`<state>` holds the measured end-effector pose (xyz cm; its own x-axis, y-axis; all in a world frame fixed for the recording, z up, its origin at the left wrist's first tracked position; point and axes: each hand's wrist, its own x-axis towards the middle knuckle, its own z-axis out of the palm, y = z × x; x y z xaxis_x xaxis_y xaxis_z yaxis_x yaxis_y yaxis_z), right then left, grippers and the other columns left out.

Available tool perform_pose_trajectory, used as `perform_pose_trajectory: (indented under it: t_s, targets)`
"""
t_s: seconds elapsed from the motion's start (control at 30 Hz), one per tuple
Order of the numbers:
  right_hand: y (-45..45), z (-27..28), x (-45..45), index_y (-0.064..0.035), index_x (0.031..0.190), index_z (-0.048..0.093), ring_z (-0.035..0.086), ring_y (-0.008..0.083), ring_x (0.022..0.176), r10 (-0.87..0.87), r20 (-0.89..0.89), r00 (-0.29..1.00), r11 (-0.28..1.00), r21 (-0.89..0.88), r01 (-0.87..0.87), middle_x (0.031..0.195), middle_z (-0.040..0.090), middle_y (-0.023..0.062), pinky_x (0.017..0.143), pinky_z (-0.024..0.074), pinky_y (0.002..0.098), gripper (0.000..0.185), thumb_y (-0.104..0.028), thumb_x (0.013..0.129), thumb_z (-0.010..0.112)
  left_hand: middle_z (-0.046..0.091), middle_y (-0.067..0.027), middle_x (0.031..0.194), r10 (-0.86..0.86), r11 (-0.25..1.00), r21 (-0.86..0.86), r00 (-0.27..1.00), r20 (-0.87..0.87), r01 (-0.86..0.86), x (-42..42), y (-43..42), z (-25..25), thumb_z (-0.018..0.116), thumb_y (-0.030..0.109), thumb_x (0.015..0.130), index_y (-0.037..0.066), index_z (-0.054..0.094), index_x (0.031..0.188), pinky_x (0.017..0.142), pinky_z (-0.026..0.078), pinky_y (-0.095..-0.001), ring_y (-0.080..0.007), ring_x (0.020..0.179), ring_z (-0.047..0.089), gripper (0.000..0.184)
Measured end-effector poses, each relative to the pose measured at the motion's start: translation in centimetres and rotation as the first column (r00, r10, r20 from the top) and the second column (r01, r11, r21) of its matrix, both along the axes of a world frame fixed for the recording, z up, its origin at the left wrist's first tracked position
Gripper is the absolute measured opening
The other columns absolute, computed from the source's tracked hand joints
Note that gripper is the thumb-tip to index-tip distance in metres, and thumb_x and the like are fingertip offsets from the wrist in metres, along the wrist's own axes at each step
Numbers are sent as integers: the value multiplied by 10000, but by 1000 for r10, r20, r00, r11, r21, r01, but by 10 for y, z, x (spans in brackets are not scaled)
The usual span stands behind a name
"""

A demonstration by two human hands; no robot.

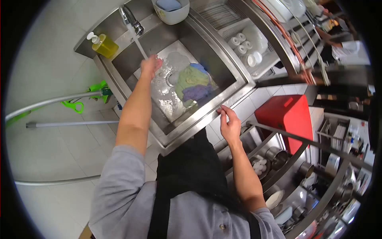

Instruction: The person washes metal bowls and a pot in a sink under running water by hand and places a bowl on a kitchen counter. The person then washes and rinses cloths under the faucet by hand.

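Observation:
My left hand [150, 65] reaches into the steel sink [131, 75], under the water stream from the chrome faucet [131, 19]. Its fingers look stretched out and wet, with nothing visible held in them. On the sink bottom, right of that hand and apart from it, lies a wet heap of cloths: a green cloth [189, 81], a purple cloth [197, 93] and a blue cloth [199, 67]. My right hand [230, 123] is at the sink's front rim, fingers loosely bent and holding nothing; whether it touches the rim, I cannot tell.
Behind the sink's left corner stands a yellow-green soap pump bottle [105, 46]. A white bowl [172, 14] with a blue sponge sits at the back edge. To the right are a white crate [258, 69] with cups, a red bin [284, 119] and a metal rack [292, 140] with pots.

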<state>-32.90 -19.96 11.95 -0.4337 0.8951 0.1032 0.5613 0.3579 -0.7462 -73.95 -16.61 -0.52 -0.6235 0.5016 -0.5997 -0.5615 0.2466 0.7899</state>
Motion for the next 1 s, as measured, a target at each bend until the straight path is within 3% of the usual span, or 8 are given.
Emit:
perform_pose_trajectory:
  t_s: [0.23,0.33,0.4,0.5,0.6,0.77,0.83,1.0]
  targets:
    - [105,-45,-23,-49,946,661,582,304,692,374,212,903,894,176,-412,745,627,109,690,470,409,154,-82,808,602,632,-195,1154,-737,544,-776,623,-262,318,75,15,-146,591,344,802,53,563,1248,907,490,-412,-371,1048,617,534]
    - [117,-47,-32,-72,892,649,560,252,621,380,281,881,849,272,-453,681,599,58,609,437,374,130,-114,774,613,530,-192,1318,-709,577,-789,609,-356,210,139,26,-153,604,384,814,108,441,1384,1004,431,-433,-397,1143,557,653]
    - [121,-47,-32,-72,887,650,559,242,622,420,320,850,830,245,-502,679,595,48,603,432,369,130,-113,767,618,473,-176,1382,-740,667,-745,137,-658,25,158,49,-141,613,405,820,80,342,1433,1048,377,-486,-406,1160,543,745]
    - [122,-50,-32,-80,883,654,556,230,624,410,320,854,829,262,-495,679,592,41,589,422,355,133,-114,758,624,533,-167,1322,-669,742,-654,108,-735,148,161,77,-175,620,381,820,61,401,1397,1036,366,-522,-362,1152,560,695]
    - [120,-49,-30,-80,876,655,553,227,626,419,326,848,823,258,-506,687,598,39,594,422,352,131,-116,754,625,638,-168,1168,-697,627,-736,606,-384,255,156,88,-184,629,425,823,121,548,1284,989,421,-437,-349,1103,595,557]
    - [120,-43,-38,-61,884,680,555,255,613,414,288,864,841,242,-484,710,626,64,605,427,367,126,-93,782,614,666,-126,1043,-718,636,-551,677,-164,540,168,52,-159,629,236,812,89,656,1041,823,506,-382,-278,963,636,273]
    - [116,-42,-35,-68,890,673,573,237,658,391,325,861,848,236,-474,755,643,44,635,436,367,140,-128,786,600,630,-68,893,-347,935,-118,930,-123,333,175,21,-145,585,76,814,86,637,1023,725,510,-343,-214,819,612,215]
    - [109,-36,-41,-71,913,685,621,292,722,338,387,858,894,152,-421,806,678,88,713,481,376,153,-153,836,582,533,-28,774,198,942,235,961,193,-241,122,-47,-87,494,-45,808,86,581,935,576,449,-287,-158,664,523,202]
